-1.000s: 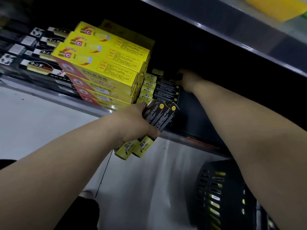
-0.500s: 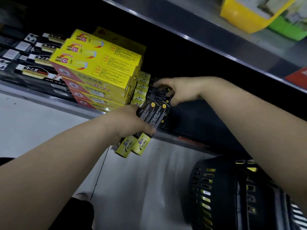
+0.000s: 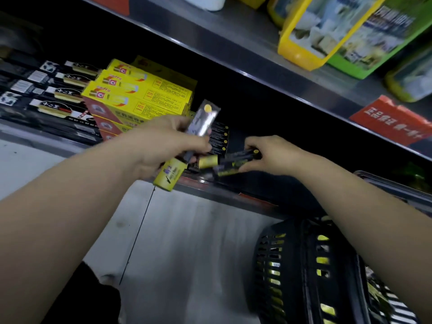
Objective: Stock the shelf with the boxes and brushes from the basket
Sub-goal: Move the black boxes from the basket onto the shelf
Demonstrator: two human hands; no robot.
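My left hand (image 3: pixel 163 146) grips a long black-and-yellow box (image 3: pixel 169 175) in front of the shelf edge, tilted with its yellow end down. My right hand (image 3: pixel 271 155) pinches another black-and-yellow box (image 3: pixel 236 160) lying nearly flat just right of the left hand, at the shelf front. Behind both hands a row of the same black boxes (image 3: pixel 219 139) stands on the dark shelf (image 3: pixel 245 190). The black plastic basket (image 3: pixel 292 265) sits low on the right, with yellow packs showing through its slots.
A stack of yellow boxes (image 3: pixel 140 94) fills the shelf left of my hands, with black brush packs (image 3: pixel 53 99) further left. The upper shelf (image 3: pixel 233 45) carries yellow and green packs (image 3: pixel 327 31) and a red price tag (image 3: pixel 392 120). Pale floor lies below.
My right hand left the stocked row and now pinches one of the boxes my left hand held. My left hand rose and tilted its remaining box. The view shifted upward.
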